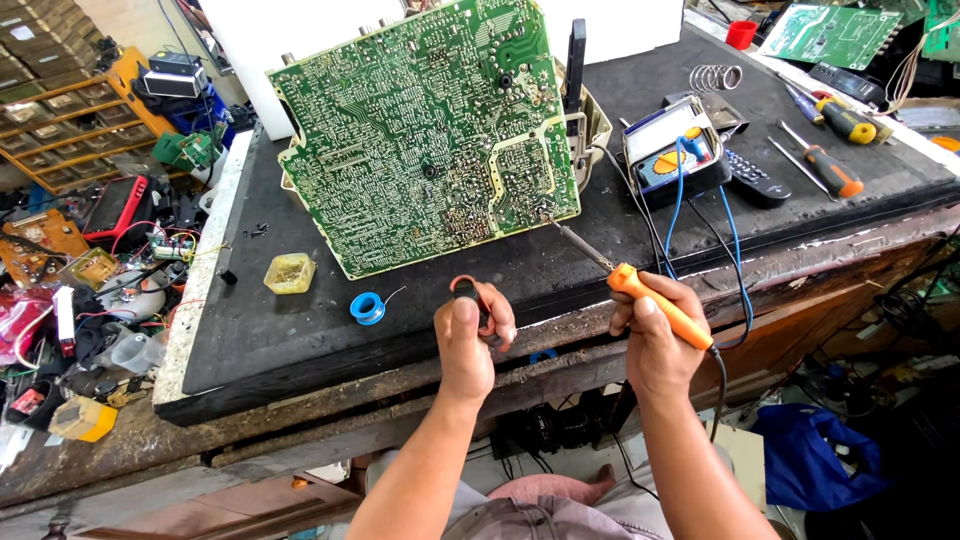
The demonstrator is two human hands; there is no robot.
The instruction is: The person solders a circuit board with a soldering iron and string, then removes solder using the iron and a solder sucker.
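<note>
Right hand (655,335) gripped orange soldering iron (640,295) — tip at green circuit board (425,135), frame centre | left hand (470,335) closed on small black part (466,291) — lower centre.

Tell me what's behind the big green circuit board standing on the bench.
Behind the green circuit board, a cream plastic frame shows at its right and left edges, and a black upright bar rises past its top right. A white panel stands further back. The board hides everything else behind it.

The single head camera looks steeply down and forward, close over the dark workbench (300,340).
</note>
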